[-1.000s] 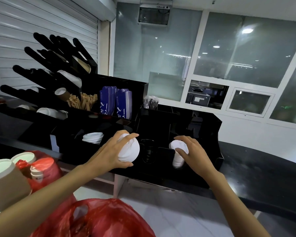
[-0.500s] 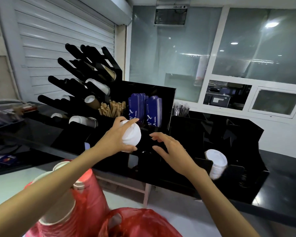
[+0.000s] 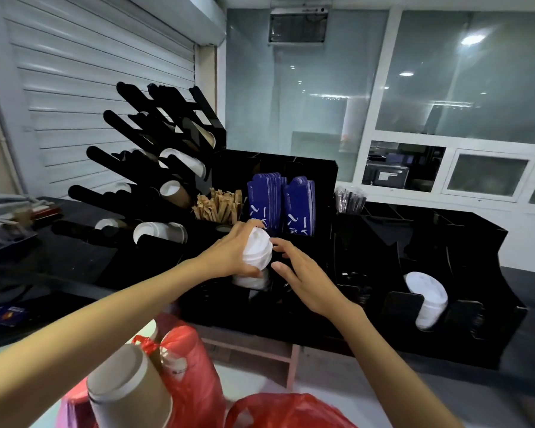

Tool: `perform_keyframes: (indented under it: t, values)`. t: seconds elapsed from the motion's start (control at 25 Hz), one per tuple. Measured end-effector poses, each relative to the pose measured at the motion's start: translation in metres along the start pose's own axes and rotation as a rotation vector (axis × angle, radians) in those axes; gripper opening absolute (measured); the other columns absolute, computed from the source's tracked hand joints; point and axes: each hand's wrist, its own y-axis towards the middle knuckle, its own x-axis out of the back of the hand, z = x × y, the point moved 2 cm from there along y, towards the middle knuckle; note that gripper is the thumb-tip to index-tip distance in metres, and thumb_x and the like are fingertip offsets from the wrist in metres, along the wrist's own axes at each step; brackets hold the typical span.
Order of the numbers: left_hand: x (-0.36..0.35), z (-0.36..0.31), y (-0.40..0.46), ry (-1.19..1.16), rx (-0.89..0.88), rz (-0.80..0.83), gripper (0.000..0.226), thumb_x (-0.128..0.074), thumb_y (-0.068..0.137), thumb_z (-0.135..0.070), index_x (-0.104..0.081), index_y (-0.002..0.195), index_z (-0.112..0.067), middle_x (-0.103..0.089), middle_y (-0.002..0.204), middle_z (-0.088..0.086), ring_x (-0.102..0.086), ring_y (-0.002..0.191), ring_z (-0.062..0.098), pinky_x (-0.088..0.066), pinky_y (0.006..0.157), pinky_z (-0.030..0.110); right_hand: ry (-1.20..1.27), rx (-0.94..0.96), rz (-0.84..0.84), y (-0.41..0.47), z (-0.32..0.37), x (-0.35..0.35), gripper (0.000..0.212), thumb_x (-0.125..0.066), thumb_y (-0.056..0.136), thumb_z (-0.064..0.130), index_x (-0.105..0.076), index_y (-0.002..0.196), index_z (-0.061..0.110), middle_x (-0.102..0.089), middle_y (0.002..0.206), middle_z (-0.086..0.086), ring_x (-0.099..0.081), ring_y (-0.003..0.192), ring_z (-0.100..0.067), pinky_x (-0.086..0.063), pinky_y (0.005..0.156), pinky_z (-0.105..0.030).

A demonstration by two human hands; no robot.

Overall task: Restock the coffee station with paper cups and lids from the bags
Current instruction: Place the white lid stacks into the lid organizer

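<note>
Left hand (image 3: 229,251): grips stack of white plastic lids (image 3: 258,253) above a front slot of the black acrylic organiser (image 3: 464,236). Right hand (image 3: 303,273): fingers spread, empty, beside the stack. Stocked: second white lid stack (image 3: 426,299), right slot. Outstanding, seemingly: brown paper cups (image 3: 127,393) among red plastic bags (image 3: 192,366).
</note>
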Motion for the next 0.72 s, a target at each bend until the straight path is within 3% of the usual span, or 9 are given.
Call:
perform_keyframes:
  t: [0.12, 0.28, 0.48, 0.64, 0.72]
  values:
    - [-0.004, 0.006, 0.002, -0.018, -0.037, 0.017, 0.103, -0.089, 0.062, -0.044, -0.024, 0.141, -0.038, -0.033, 0.142, -0.003, -0.046, 0.125, 0.024, -0.044, 0.095, 0.037, -0.006, -0.005, 0.009, 0.003, -0.004, -0.007, 0.045, -0.041, 0.105, 0.042, -0.031, 0.150, 0.042, -0.047, 0.147, 0.014, -0.041, 0.137, -0.009, -0.037, 0.112, -0.037]
    - [-0.014, 0.015, 0.004, 0.039, -0.093, 0.041, 0.106, -0.086, 0.055, -0.060, -0.028, 0.140, -0.036, -0.032, 0.141, -0.005, -0.038, 0.130, 0.023, -0.037, 0.108, 0.047, -0.026, -0.013, -0.020, 0.007, -0.009, -0.016, 0.039, -0.039, 0.106, 0.041, -0.039, 0.145, 0.041, -0.054, 0.138, 0.012, -0.048, 0.128, -0.008, -0.039, 0.109, -0.035]
    - [-0.028, 0.019, -0.004, -0.067, -0.180, 0.036, 0.097, -0.085, 0.065, -0.056, -0.033, 0.142, -0.027, -0.020, 0.142, -0.005, -0.038, 0.125, 0.015, -0.038, 0.105, 0.028, -0.083, -0.027, -0.015, 0.005, -0.013, -0.017, 0.037, -0.040, 0.106, 0.037, -0.044, 0.143, 0.041, -0.060, 0.131, 0.010, -0.052, 0.121, -0.007, -0.042, 0.103, -0.032]
    - [-0.025, 0.021, -0.007, 0.166, -0.161, 0.012, 0.092, -0.055, 0.070, -0.082, -0.034, 0.145, -0.032, -0.026, 0.144, -0.006, -0.025, 0.138, 0.019, -0.015, 0.116, 0.041, -0.191, -0.066, 0.006, -0.001, -0.015, -0.023, 0.046, -0.039, 0.105, 0.046, -0.034, 0.150, 0.044, -0.050, 0.144, 0.012, -0.038, 0.135, -0.011, -0.035, 0.113, -0.037]
    - [-0.017, 0.022, -0.010, 0.208, -0.159, 0.040, 0.087, -0.035, 0.078, -0.084, -0.032, 0.149, -0.034, -0.029, 0.149, -0.007, -0.020, 0.143, 0.016, -0.007, 0.119, 0.042, -0.229, -0.058, -0.003, -0.003, -0.012, -0.023, 0.047, -0.040, 0.104, 0.046, -0.032, 0.151, 0.044, -0.045, 0.146, 0.012, -0.036, 0.136, -0.012, -0.036, 0.112, -0.037]
